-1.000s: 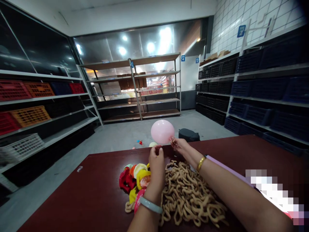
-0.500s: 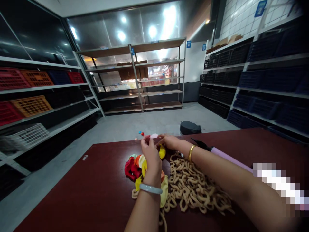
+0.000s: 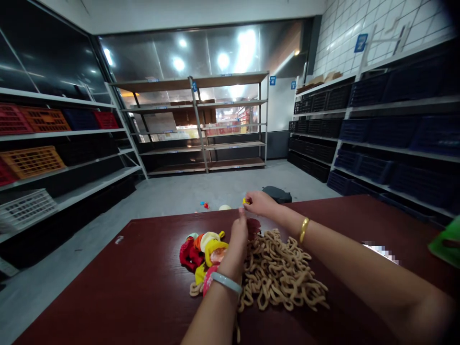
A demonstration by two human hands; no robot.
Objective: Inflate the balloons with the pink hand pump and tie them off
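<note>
My right hand (image 3: 260, 203) is raised over the far edge of the dark red table (image 3: 108, 287), its fingertips pinched on a small yellow piece (image 3: 246, 201). My left hand (image 3: 239, 235), a pale bangle at its wrist, points up just below that pinch with its fingers pressed together; what it holds is hidden. A dark red scrap (image 3: 253, 225) lies beside it. Under my arms is a heap of tan loops (image 3: 283, 278). Left of the heap is a pile of limp coloured balloons (image 3: 199, 249).
On the grey floor beyond the table lie a black bag (image 3: 276, 194), a pale ball (image 3: 225, 207) and small coloured bits (image 3: 204, 205). Shelves with red and orange crates (image 3: 32, 160) line the left, dark crates the right. A green object (image 3: 445, 244) shows at the right edge.
The inflated pink balloon my right hand held a second ago is gone. Both hands dropped to the table edge, and my right hand now pinches a small yellow piece.
</note>
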